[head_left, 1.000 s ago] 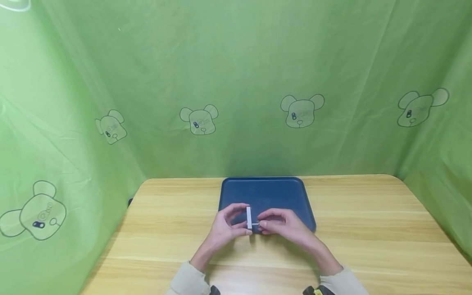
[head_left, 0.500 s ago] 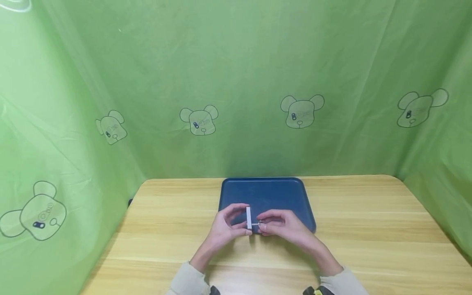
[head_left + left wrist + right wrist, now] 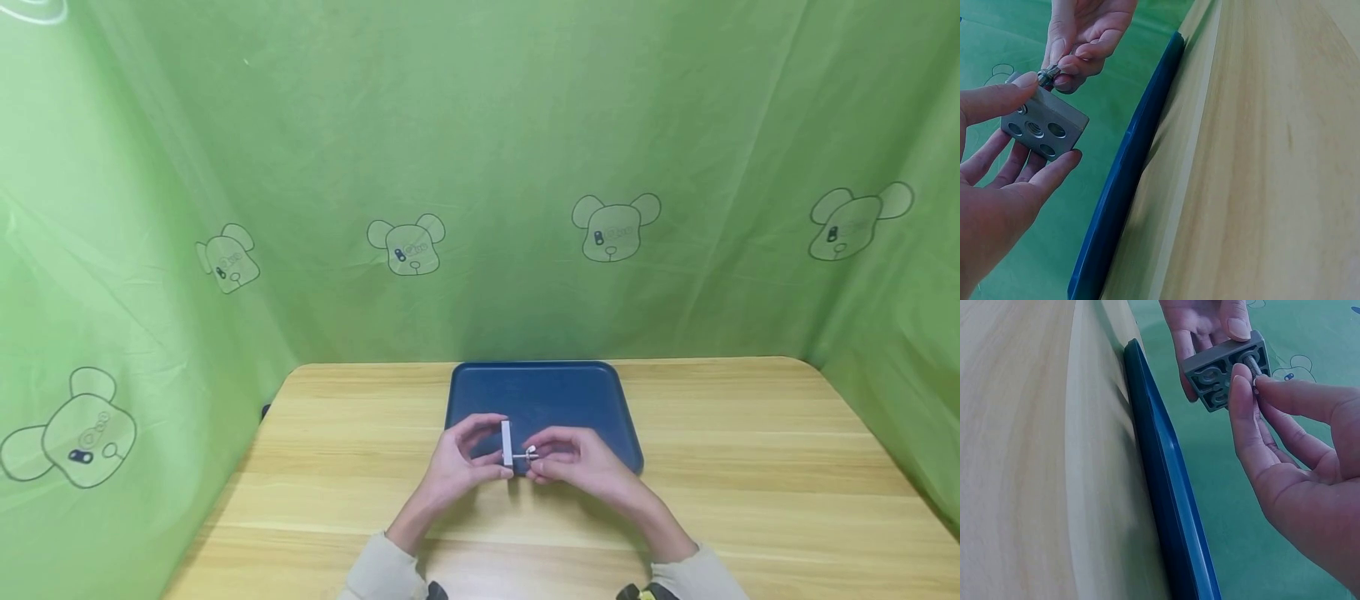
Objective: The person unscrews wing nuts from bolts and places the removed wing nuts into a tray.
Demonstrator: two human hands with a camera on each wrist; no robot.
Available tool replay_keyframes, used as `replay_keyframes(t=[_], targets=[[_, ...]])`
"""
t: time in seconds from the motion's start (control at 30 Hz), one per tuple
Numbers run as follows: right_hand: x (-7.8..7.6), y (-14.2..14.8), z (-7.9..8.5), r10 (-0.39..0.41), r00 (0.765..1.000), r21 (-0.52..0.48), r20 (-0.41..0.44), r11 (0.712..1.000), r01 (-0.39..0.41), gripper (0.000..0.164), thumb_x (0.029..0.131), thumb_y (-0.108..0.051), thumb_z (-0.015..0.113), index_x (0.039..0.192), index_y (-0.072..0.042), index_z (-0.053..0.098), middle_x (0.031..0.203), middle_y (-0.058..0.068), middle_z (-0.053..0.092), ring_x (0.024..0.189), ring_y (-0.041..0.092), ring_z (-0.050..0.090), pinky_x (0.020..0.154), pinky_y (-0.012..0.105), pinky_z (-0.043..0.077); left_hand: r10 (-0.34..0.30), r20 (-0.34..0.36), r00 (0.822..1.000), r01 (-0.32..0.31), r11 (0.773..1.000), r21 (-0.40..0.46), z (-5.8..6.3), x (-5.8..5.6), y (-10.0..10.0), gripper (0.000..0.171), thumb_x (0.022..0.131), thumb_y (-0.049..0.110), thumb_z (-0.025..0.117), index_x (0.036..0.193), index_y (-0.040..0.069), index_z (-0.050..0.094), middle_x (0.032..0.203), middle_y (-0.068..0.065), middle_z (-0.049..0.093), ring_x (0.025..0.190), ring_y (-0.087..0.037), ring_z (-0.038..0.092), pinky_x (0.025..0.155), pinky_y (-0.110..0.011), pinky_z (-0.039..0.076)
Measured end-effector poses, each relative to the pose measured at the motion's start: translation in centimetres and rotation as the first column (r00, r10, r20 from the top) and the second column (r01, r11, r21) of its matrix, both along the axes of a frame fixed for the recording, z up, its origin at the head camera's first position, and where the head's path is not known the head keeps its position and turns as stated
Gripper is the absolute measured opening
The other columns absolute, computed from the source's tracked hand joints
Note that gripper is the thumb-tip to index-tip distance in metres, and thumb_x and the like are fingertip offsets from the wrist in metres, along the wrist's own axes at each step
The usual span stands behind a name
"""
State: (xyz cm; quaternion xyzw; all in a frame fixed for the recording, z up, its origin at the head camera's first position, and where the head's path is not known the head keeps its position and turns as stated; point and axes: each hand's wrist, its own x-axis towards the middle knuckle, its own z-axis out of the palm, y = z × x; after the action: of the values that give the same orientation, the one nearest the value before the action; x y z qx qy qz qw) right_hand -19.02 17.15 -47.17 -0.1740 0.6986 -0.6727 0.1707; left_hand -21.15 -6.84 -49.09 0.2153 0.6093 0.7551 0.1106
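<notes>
My left hand (image 3: 457,458) grips a grey block (image 3: 506,442) by its edges, thumb on one side and fingers on the other. In the left wrist view the block (image 3: 1067,117) shows several round holes on its flat face. A threaded screw (image 3: 1252,365) sticks out of the block's recessed other face, in the right wrist view. At the screw's free end my right hand (image 3: 581,461) pinches a small silver nut (image 3: 1047,76), seemingly winged, between thumb and fingertips. Fingertips partly hide the nut, so its exact shape is unclear.
Both hands are held over the near edge of a dark blue tray (image 3: 540,387) on a wooden table (image 3: 742,450). A green curtain (image 3: 487,125) with bear-head prints encloses the table at the back and sides.
The right fingers have shifted slightly around the nut, which appears turned and shows more between the fingertips. My left hand and the block have stayed in place.
</notes>
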Motion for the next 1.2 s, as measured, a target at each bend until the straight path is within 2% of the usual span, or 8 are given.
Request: replay_keyframes(t=[0.27, 0.47, 0.7, 1.0, 1.2], targets=[[-0.2, -0.01, -0.21, 0.007, 1.0, -0.012, -0.011, 1.0, -0.008, 0.04, 0.096, -0.006, 0.069, 0.126, 0.018, 0.056, 0.112, 0.035, 0.063, 0.102, 0.049, 0.068, 0.093, 0.054, 0.06, 0.001, 0.0, 1.0, -0.001, 1.0, -0.002, -0.03, 0.0, 0.01, 0.07, 0.071, -0.022, 0.076, 0.137, -0.008, 0.055, 0.14, -0.021, 0.056, 0.139, -0.051, 0.041, 0.108, -0.044, 0.053], [-0.21, -0.02, -0.19, 0.012, 1.0, -0.005, -0.027, 1.0, -0.012, 0.039, 0.097, -0.007, 0.069, 0.125, 0.017, 0.057, 0.112, 0.038, 0.062, 0.1, 0.048, 0.069, 0.092, 0.057, 0.059, -0.002, -0.001, 1.0, 0.002, 1.0, -0.002, -0.06, -0.04, 0.01, 0.07, 0.072, -0.022, 0.076, 0.137, -0.008, 0.054, 0.14, -0.021, 0.056, 0.139, -0.051, 0.041, 0.108, -0.045, 0.053], [-0.12, -0.11, -0.13, 0.006, 0.999, -0.003, -0.045, 1.0, -0.006, 0.037, 0.097, -0.006, 0.068, 0.124, 0.017, 0.058, 0.112, 0.038, 0.062, 0.099, 0.046, 0.07, 0.091, 0.051, 0.061, -0.005, -0.003, 1.0, 0.005, 1.0, -0.004, -0.07, -0.01, -0.04, 0.07, 0.072, -0.022, 0.076, 0.137, -0.007, 0.055, 0.14, -0.022, 0.055, 0.139, -0.052, 0.04, 0.108, -0.046, 0.053], [-0.16, -0.19, -0.03, -0.04, 0.997, 0.023, -0.062, 0.999, 0.041, 0.036, 0.104, -0.019, 0.062, 0.12, 0.014, 0.061, 0.105, 0.032, 0.069, 0.095, 0.039, 0.072, 0.087, 0.05, 0.064, 0.005, -0.025, 1.0, -0.006, 1.0, -0.025, -0.25, -0.02, -0.04, 0.07, 0.071, -0.02, 0.077, 0.136, -0.006, 0.056, 0.144, -0.032, 0.048, 0.138, -0.049, 0.044, 0.107, -0.044, 0.054], [-0.19, -0.26, -0.03, -0.043, 0.996, 0.009, -0.075, 0.999, 0.043, 0.033, 0.102, -0.016, 0.064, 0.116, 0.014, 0.062, 0.103, 0.032, 0.069, 0.096, 0.042, 0.071, 0.086, 0.049, 0.064, 0.017, -0.03, 0.999, -0.018, 0.999, -0.033, -0.38, -0.04, 0.03, 0.069, 0.072, -0.02, 0.078, 0.136, -0.004, 0.057, 0.143, -0.03, 0.051, 0.137, -0.047, 0.046, 0.107, -0.044, 0.054]])
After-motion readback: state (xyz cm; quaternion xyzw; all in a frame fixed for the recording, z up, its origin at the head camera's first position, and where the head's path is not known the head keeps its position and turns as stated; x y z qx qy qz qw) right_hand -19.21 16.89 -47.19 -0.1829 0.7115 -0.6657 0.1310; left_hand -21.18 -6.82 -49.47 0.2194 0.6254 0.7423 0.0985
